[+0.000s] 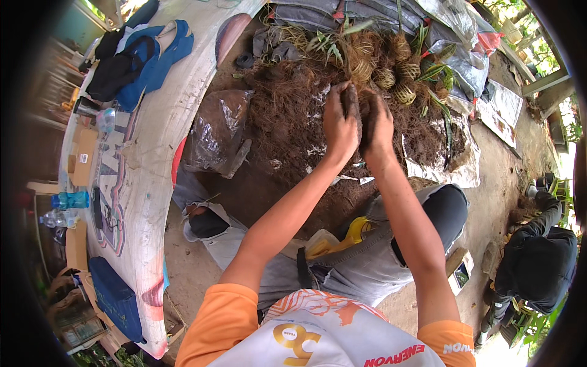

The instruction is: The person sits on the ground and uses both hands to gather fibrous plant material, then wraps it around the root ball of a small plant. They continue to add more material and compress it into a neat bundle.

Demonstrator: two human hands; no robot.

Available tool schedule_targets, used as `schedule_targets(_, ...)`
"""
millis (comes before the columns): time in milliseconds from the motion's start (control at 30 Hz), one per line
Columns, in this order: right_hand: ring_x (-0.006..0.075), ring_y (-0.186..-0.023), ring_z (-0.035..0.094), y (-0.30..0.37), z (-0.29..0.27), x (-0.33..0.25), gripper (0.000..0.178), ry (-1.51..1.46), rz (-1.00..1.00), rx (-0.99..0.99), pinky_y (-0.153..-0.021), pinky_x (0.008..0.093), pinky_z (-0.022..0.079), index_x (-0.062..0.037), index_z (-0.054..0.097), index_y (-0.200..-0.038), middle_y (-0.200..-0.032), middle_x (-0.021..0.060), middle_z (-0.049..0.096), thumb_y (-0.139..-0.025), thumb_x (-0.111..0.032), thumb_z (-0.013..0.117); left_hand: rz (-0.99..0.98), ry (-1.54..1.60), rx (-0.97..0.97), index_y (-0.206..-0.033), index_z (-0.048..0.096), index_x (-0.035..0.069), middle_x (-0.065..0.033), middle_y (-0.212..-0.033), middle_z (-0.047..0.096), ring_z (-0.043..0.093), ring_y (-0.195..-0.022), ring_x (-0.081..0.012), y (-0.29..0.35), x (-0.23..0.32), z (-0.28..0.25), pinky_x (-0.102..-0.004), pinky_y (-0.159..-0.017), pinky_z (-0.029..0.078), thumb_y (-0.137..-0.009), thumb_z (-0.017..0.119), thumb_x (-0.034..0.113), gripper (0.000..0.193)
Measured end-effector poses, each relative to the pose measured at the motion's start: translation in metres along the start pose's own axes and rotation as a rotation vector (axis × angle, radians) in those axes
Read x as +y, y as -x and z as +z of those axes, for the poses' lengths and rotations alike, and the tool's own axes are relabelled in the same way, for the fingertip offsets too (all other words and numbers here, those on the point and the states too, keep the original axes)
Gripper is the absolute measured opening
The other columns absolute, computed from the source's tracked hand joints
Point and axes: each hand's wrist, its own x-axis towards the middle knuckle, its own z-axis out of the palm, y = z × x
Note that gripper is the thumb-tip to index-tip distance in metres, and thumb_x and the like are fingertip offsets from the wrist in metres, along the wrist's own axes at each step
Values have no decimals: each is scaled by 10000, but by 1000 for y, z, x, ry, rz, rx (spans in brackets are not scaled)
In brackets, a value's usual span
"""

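My left hand [342, 125] and my right hand [379, 128] are cupped toward each other, their fingers darkened with soil. Between the palms they press a clump of brown fibre [365, 101], mostly hidden by the fingers. Just beyond the fingertips, several fibre balls [362, 68] bound with pale yellowish string lie together. Green leafy plants [327, 46] stick out among them. Under and around my hands spreads a heap of loose brown fibre [275, 110], coconut-like in look, over a pale sheet [461, 174].
Left of the heap is a clear plastic bag [217, 131] with brown material. A long table [153, 147] on the left bears a blue garment [162, 61], bottles and boxes. Grey sacks [452, 58] lie at the back. Another person [535, 266] bends over at the right.
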Motion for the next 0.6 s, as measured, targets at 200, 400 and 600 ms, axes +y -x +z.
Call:
schedule_targets(200, 250, -1167, 454, 8, 1, -25, 452, -547, 513, -198, -1008, 404, 356, -102, 437, -1261, -1266, 101, 468, -939, -405, 345, 432, -312, -110, -1230, 473, 39, -154, -1265, 467, 441, -1190, -303, -11, 18, -24, -381, -975, 407, -921, 456, 287, 397)
schedule_targets(400, 222, -1101, 494, 8, -2, -10, 426, -487, 435, -161, -969, 379, 395, -123, 453, -1222, -1186, 83, 507, -942, -424, 343, 728, -451, -292, -1047, 617, 35, -123, -1060, 625, 573, -1036, -293, -17, 7, -21, -404, -917, 443, -800, 519, 71, 268)
schedule_targets(600, 222, -1134, 476, -5, -10, 0, 412, -328, 364, -81, -983, 375, 385, -120, 436, -1242, -1240, 83, 481, -965, -391, 296, 731, -453, -193, -990, 620, 36, -134, -1027, 634, 584, -1002, -305, -16, -13, -11, -415, -906, 445, -866, 462, 156, 233)
